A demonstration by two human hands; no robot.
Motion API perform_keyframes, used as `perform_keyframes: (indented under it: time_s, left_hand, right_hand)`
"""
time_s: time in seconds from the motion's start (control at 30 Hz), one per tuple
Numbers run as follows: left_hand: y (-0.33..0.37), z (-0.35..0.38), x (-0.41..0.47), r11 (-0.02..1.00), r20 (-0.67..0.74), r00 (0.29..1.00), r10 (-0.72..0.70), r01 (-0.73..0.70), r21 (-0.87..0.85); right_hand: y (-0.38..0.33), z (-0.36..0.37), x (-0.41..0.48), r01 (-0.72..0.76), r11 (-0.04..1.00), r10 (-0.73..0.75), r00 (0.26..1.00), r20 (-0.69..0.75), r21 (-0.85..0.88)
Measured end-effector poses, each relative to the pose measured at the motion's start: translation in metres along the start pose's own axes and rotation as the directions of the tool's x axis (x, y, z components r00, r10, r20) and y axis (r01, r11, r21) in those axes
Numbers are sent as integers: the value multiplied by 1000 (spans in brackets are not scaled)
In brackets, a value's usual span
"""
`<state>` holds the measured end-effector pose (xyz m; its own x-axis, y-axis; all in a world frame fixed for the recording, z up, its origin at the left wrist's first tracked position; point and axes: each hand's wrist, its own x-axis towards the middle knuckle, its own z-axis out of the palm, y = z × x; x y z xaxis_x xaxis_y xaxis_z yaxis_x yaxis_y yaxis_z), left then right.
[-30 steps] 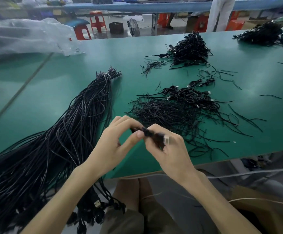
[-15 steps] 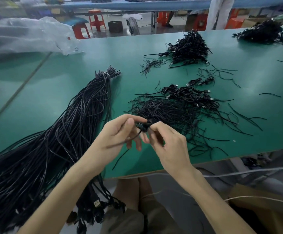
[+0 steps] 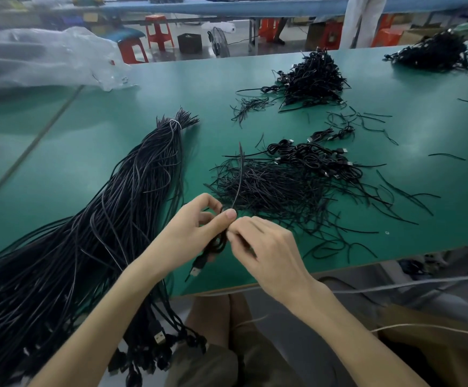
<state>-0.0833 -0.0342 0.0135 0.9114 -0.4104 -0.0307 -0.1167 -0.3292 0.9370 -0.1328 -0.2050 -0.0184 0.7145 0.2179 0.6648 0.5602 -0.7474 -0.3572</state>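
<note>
Just above the near edge of the green tabletop point(image 3: 87, 152), the person has a small coiled cable point(image 3: 217, 244) bunched between both hands. The left hand point(image 3: 191, 233) is curled round the loops, its thumb pressed down on top of them. The right hand point(image 3: 269, 252) is closed to a fine pinch of thumb and forefinger right where the loops are gathered, apparently on the tie point(image 3: 240, 177), whose thin free end sticks up and away over the heap of loose ties point(image 3: 269, 188). The USB plug point(image 3: 196, 270) dangles below the left hand. To my eye the cable is light and limp but a little springy, so the loops would fan out if the thumb let go. The best place to hold it is across the waist of the coil, with all the turns together, not by the plug or a single strand. The tie looks stiffer and wiry, thin enough to slip, and it is best pinched close to the coil while twisting. Finished coils point(image 3: 311, 157) lie further back, and the long bundle point(image 3: 101, 233) of uncoiled cables stretches off to the left.
</note>
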Motion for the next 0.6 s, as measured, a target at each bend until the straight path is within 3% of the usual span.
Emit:
perform_keyframes:
  time_s: [0.13,0.27,0.37,0.43,0.5,0.53,0.6]
  left_hand:
    - [2,-4,2,982,125,974,-190,189,16]
    - [0,-11,7,941,274,901,-337,319,108]
    - [-1,-16,9,937,308,885,-349,328,119]
    - [-3,-21,9,945,183,927,-328,319,77]
    - [-10,-28,10,929,-41,948,-316,318,189]
    - [-13,-33,9,871,-158,941,-299,337,359]
    - [-24,-42,5,599,-361,909,-209,411,687]
  right_hand:
    - [-1,-1,-4,182,969,-177,983,43,-165]
    - [-1,-5,-3,385,873,-373,923,100,-299]
    - [1,-8,-1,399,870,-377,917,130,-288]
    - [6,-15,6,273,937,-255,961,107,-218]
    - [17,-26,20,58,992,-49,995,85,-111]
    - [25,-32,29,-59,996,63,995,79,-60]
    - [43,-43,47,-210,977,211,977,21,-30]
